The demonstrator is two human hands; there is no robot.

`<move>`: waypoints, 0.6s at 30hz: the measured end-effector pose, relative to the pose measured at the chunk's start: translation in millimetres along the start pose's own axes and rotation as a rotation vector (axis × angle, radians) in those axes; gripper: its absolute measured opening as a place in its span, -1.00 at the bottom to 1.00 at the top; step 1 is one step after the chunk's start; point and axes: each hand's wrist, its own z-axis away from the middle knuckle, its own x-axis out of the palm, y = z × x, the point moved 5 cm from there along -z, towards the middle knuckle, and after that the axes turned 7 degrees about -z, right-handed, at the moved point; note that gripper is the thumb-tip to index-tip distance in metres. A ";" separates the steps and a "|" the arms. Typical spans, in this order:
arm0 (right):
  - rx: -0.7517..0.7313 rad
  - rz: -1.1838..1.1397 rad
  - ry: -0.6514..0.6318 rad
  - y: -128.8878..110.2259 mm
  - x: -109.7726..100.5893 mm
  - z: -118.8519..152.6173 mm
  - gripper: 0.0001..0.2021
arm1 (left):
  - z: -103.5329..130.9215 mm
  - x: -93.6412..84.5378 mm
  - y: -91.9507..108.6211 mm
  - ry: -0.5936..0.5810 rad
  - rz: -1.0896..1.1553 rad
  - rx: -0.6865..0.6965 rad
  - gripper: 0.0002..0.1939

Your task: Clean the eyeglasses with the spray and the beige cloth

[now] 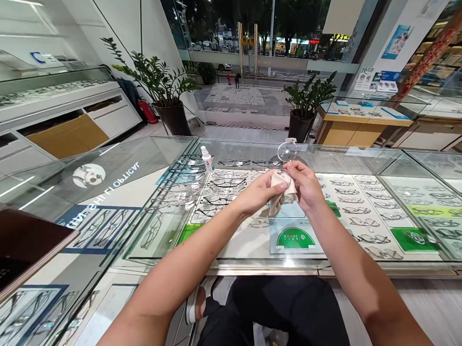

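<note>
Over the glass counter [226, 229], my left hand [259, 193] is closed on a beige cleaning cloth [280, 183] with a zigzag edge, and the loose part hangs below the fingers. My right hand [307, 184] is beside it, fingers pinched together at the cloth's upper right edge. Whatever small thing those fingers grip is hidden by the cloth and the fingers. A small white spray bottle [207, 158] stands upright on the glass to the left of my hands. Just behind my hands is a round mirror [287, 151].
Beneath the glass lie rows of eyeglasses [354, 210] and a green sign [295, 238]. A dark brown flat-topped object [25, 243] juts in at the left. Beyond the counter stand two potted plants [173, 117], glass doors and another display table [366, 117].
</note>
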 end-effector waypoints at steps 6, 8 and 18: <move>0.001 -0.004 0.001 -1.5 -2.5 -1.6 -0.66 | -1.5 -4.4 0.1 -0.022 0.010 -0.039 -0.46; -0.012 -0.023 0.008 -4.0 -5.1 -3.1 -0.65 | -0.4 -7.1 3.8 -0.049 0.009 -0.046 -0.48; -0.038 0.025 -0.007 -3.2 -3.5 -1.5 -0.61 | 3.3 -6.0 10.9 -0.013 -0.070 -0.030 -0.45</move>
